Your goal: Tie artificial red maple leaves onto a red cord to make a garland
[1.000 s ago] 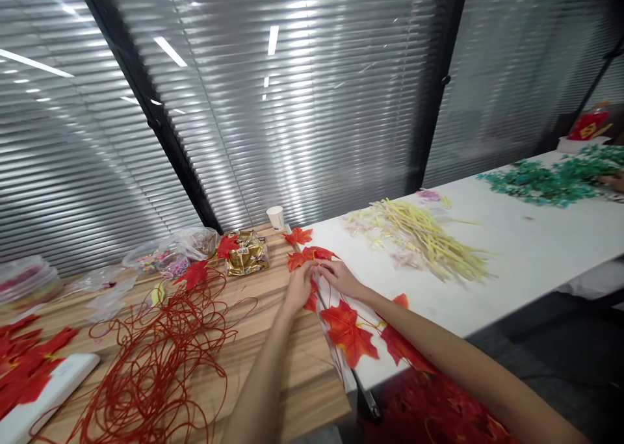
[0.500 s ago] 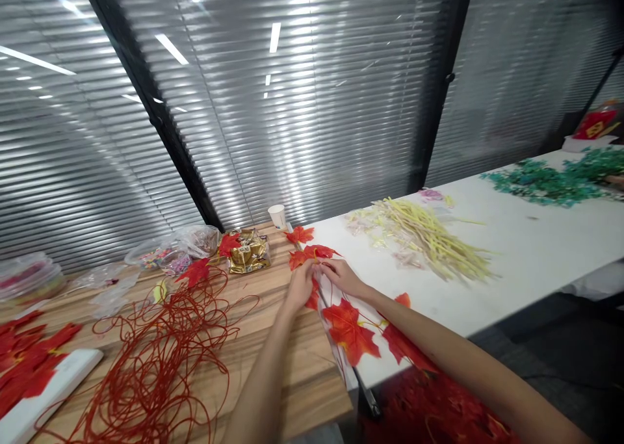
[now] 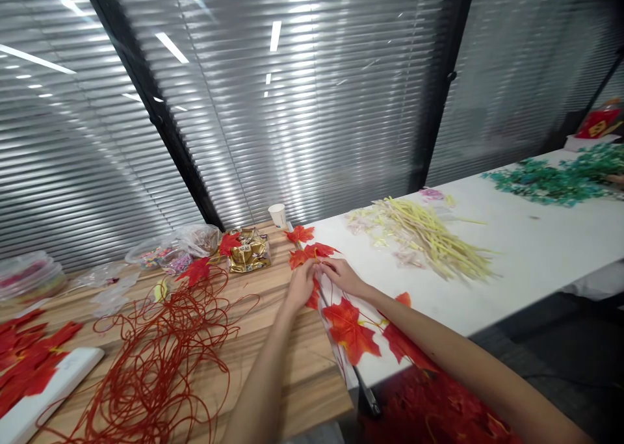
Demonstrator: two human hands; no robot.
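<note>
My left hand [image 3: 303, 285] and my right hand [image 3: 342, 275] meet over the seam between two tabletops. Fingers of both are pinched closed on a garland of red artificial maple leaves strung on thin red cord; the exact spot gripped is hidden by the fingertips. Just beyond them lie red leaves [image 3: 312, 254] with a yellow stem showing at the fingers. Nearer to me, a large orange-red leaf [image 3: 350, 330] rests at the seam, and another leaf [image 3: 404, 345] lies partly behind my right forearm.
A tangle of red cord [image 3: 160, 353] covers the wooden table at left, near stacked red leaves [image 3: 34, 359], a gold wrapper [image 3: 249, 252] and a paper cup [image 3: 277, 216]. Yellow stems [image 3: 433, 236] and green foliage [image 3: 546, 181] lie on the white table. Red leaves [image 3: 429, 405] fill the space below.
</note>
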